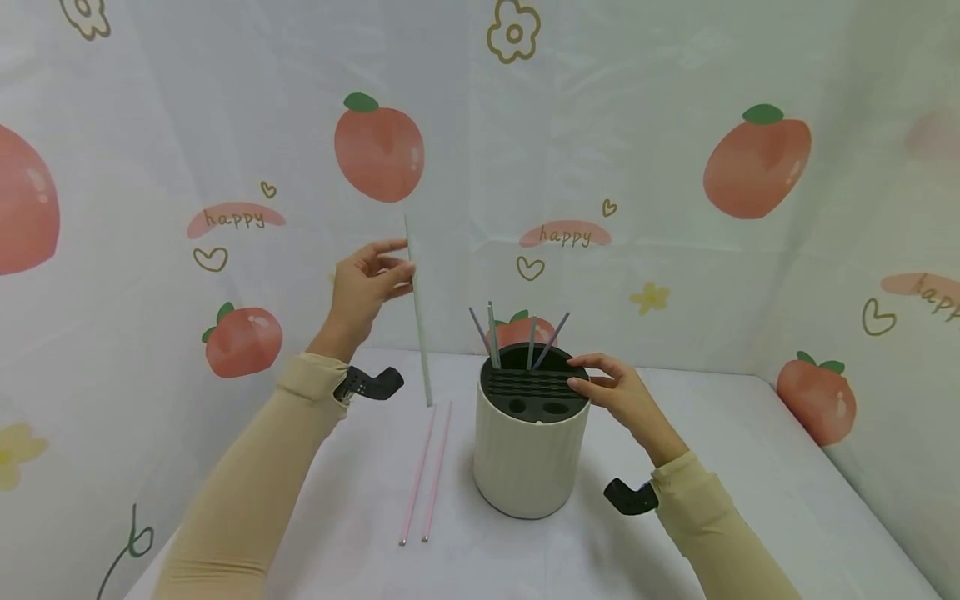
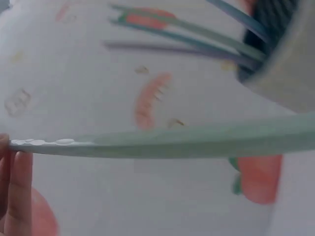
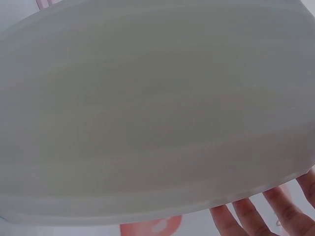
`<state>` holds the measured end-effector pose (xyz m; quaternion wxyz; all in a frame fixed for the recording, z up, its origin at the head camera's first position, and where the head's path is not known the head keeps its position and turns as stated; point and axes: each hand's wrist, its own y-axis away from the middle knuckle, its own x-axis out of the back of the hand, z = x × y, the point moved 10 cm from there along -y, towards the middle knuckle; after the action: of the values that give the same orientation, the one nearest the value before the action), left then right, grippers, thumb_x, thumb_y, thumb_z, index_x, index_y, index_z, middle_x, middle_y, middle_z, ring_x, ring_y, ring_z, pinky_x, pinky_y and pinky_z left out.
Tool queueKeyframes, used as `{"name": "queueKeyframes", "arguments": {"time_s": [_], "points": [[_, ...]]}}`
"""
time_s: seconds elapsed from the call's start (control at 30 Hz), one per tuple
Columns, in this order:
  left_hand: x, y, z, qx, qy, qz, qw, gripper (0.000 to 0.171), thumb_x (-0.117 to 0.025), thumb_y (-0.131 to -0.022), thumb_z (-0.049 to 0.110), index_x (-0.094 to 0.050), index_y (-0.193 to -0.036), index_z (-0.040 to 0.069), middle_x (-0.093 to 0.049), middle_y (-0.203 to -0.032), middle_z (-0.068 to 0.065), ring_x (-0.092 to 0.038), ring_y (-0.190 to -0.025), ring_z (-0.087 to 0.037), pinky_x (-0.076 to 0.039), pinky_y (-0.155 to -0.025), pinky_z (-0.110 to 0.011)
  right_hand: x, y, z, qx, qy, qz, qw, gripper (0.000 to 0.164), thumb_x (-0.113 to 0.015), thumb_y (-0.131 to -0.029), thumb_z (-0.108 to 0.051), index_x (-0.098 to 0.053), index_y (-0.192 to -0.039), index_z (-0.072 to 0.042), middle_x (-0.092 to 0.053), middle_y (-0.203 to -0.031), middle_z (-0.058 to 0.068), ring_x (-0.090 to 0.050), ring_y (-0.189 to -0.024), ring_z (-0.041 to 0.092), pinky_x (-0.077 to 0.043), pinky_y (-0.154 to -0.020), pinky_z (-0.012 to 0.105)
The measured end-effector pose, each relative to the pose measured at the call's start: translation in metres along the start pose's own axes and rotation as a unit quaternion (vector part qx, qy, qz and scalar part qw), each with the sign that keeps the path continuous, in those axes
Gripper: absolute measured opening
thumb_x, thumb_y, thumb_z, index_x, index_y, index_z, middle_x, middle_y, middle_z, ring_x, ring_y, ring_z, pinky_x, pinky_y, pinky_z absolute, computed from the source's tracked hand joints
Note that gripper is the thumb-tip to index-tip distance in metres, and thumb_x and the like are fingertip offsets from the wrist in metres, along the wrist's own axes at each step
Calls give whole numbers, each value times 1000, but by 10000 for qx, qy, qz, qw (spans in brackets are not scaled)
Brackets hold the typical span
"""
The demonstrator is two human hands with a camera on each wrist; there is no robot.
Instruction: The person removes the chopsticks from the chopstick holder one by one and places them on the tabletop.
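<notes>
My left hand pinches a pale green chopstick near its upper end, holding it nearly upright left of the utensil holder. In the left wrist view the chopstick stretches across, with white marks close to the fingertips. The cream, ribbed utensil holder has a black slotted top; several green, blue and purple chopsticks lean in its rear opening. My right hand holds the holder's right rim, thumb and a finger over the top. In the right wrist view the holder's wall fills most of the picture.
Two pink chopsticks with silvery ends lie side by side on the white table, left of the holder. Behind hangs a pale cloth printed with fruit, hearts and lettering.
</notes>
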<state>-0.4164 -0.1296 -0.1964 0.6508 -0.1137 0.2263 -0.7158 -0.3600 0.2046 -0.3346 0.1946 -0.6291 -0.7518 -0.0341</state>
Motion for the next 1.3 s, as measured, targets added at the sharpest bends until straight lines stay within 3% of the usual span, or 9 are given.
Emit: {"name": "queueKeyframes", "arguments": {"time_s": [0.07,0.17,0.33,0.47,0.6,0.73,0.9,1.3], "points": [[11,8,-31,462,-390,-41,9982,33,-70,-88,4,-65,-120,9,-64,-83,1,-67,-73,-9,-60,-73,-24,0,0,0,7,1,-5,10000,42,-68,-91,-23,-58,-127,-4,-53,-135,18,-64,-97,4,-50,-89,32],[25,23,-77,1098,-946,-160,9893,40,-66,-91,5,-58,-130,1,-63,-85,3,-66,-75,-6,-59,-74,-22,0,0,0,-2,-12,6,10000,42,-68,-91,-22,-58,-127,-4,-53,-134,18,-64,-97,4,-50,-89,31],[46,53,-143,1801,-1510,-326,9714,43,-64,-92,3,-53,-132,-7,-65,-86,2,-66,-74,-4,-59,-72,-20,0,1,-1,-34,23,47,10000,41,-68,-91,-22,-58,-126,-4,-53,-135,18,-64,-97,4,-50,-89,32],[60,78,-188,2334,-1709,-323,9567,44,-65,-90,2,-53,-131,-9,-65,-86,-3,-65,-71,-6,-58,-68,-18,0,1,0,-58,73,48,9999,41,-68,-91,-24,-58,-127,-5,-52,-136,17,-64,-99,5,-51,-90,35],[69,98,-221,2866,-1847,-305,9396,44,-67,-89,2,-55,-129,-10,-66,-87,-6,-63,-68,-6,-57,-65,-18,1,1,1,-78,116,50,9999,41,-68,-91,-25,-59,-127,-6,-52,-136,17,-64,-98,5,-51,-90,36],[74,111,-242,3122,-2038,-236,9276,41,-70,-86,1,-60,-123,-9,-67,-86,-6,-61,-65,-7,-57,-61,-19,2,0,1,-64,65,40,10000,41,-68,-91,-24,-59,-127,-6,-54,-134,17,-64,-97,5,-51,-89,33],[73,121,-256,3269,-2211,-357,9181,38,-71,-83,-1,-62,-120,-10,-67,-84,-7,-60,-63,-9,-58,-60,-21,1,0,1,-50,22,28,10000,41,-69,-91,-24,-59,-127,-6,-56,-132,19,-64,-98,5,-51,-90,33],[72,124,-262,3488,-2765,-366,8947,34,-74,-80,-2,-67,-113,-4,-68,-84,-10,-64,-63,-10,-58,-59,-23,1,-1,2,-108,141,33,9998,41,-68,-91,-26,-58,-127,-8,-53,-136,15,-64,-101,7,-50,-93,39]]}}
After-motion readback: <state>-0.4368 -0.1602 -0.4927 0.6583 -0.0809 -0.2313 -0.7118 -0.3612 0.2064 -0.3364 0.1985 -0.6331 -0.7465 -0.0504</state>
